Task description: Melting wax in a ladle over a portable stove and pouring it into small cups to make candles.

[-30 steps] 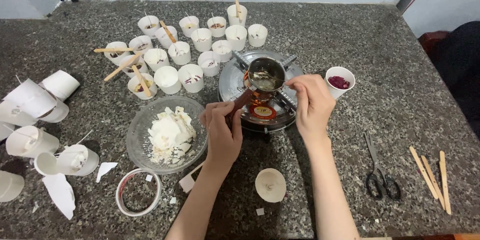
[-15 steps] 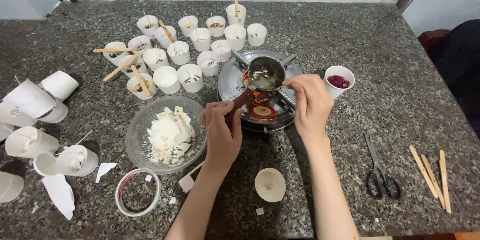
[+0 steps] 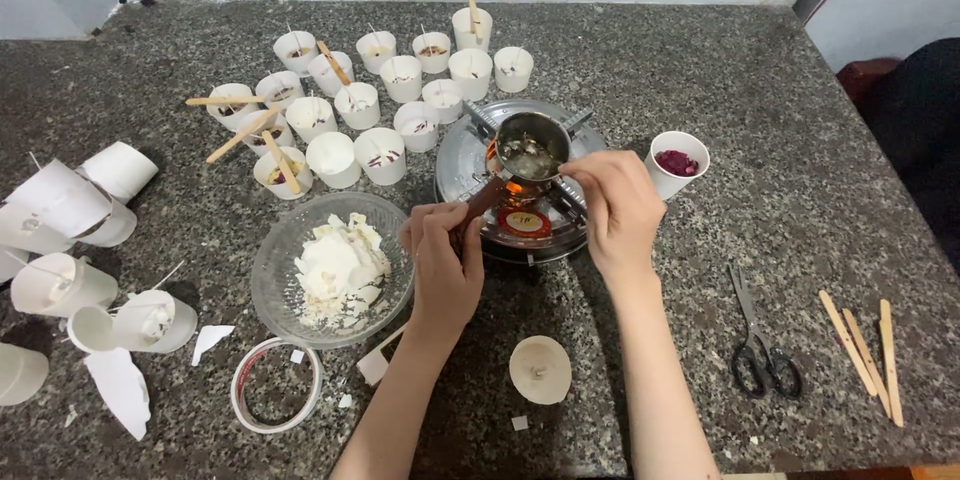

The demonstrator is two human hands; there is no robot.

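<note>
A small metal pot with melted wax sits on a round metal burner stand in the middle of the dark stone table. My left hand grips the pot's brown wooden handle. Just right of the pot, my right hand pinches a thin stick whose tip reaches into the liquid. A flame glows under the pot.
Several white paper cups with wicks and wooden sticks stand behind. A glass bowl of white wax chunks lies left, a cup of red petals right. Scissors, loose sticks, a tape roll, tipped cups and a candle lie around.
My right hand has shifted slightly left and down beside the pot, moving the stick in the wax. My left hand stays on the handle.
</note>
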